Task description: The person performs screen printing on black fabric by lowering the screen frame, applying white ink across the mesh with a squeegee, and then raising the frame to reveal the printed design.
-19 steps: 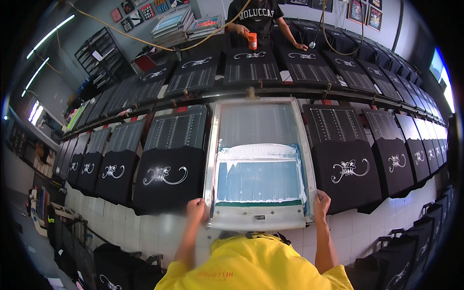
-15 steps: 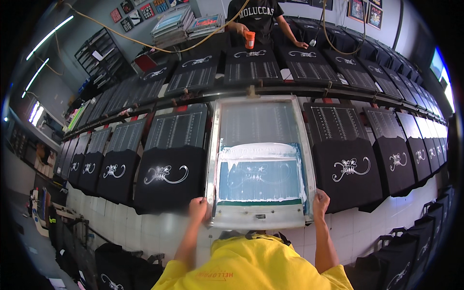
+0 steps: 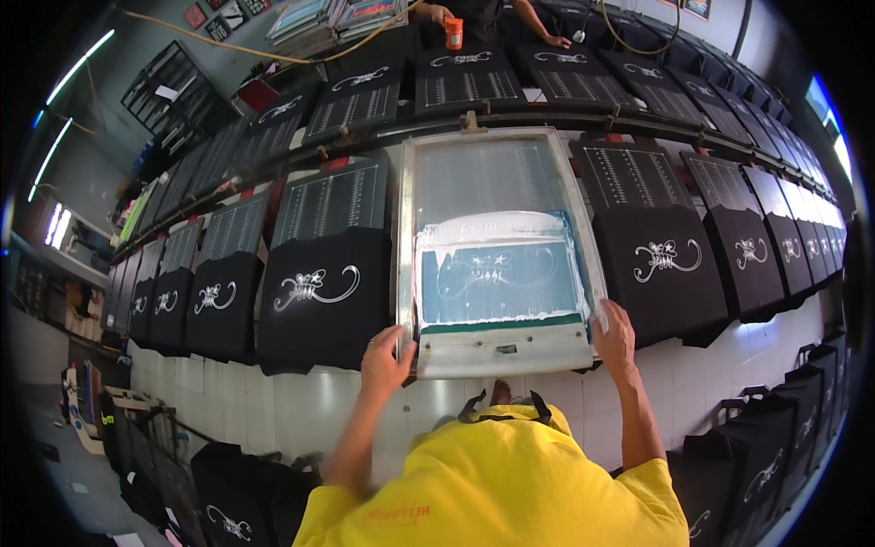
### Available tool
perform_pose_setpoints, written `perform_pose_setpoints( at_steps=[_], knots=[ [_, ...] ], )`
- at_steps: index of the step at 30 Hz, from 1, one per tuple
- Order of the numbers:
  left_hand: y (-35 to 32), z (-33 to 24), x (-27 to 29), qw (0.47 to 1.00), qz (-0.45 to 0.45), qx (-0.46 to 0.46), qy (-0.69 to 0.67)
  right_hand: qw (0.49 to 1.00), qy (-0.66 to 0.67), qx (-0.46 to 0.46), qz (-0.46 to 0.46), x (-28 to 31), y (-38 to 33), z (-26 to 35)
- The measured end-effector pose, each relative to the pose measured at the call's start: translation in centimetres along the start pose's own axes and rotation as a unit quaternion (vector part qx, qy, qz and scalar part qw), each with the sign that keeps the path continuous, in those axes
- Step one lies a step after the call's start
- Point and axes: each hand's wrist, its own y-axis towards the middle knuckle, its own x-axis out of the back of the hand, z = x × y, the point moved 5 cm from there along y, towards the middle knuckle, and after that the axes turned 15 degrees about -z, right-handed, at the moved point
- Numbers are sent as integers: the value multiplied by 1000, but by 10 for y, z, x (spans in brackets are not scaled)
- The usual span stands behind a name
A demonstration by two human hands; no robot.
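In front of me a screen-printing frame [image 3: 506,359] lies lengthwise between printed black shirts. White ink [image 3: 497,228] sits in a thick band across its blue mesh [image 3: 519,296], where a scroll design shows through. My left hand [image 3: 386,363] grips the frame's lower left edge, fingers bent around the side. On the opposite side my right hand [image 3: 616,339] holds the lower right edge, fingertips over the rim. To the left lies a black shirt [image 3: 314,328] with a white scroll print, and to the right another black shirt [image 3: 661,292] with the same print.
Rows of shirt boards [image 3: 328,205] run left and right along a dark rail [image 3: 310,155]. Across it a co-worker's hand [image 3: 436,15] holds an orange cylindrical object [image 3: 454,35]. A hose [image 3: 219,47] hangs above. More black shirts [image 3: 241,497] are behind me on both sides.
My hands have moved from fists at the frame's lower corners to a looser hold along its sides. The view has shifted, so the frame and boards appear higher.
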Motion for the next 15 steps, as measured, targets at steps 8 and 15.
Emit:
perform_pose_setpoints(
  at_steps=[8,15],
  knots=[
    [-35,-50,-11,937,189,-274,104,928,-56,224,293,20,-30,70],
    [13,-49,-36,957,189,-182,123,930,-60,250,262,2,19,78]
  ],
)
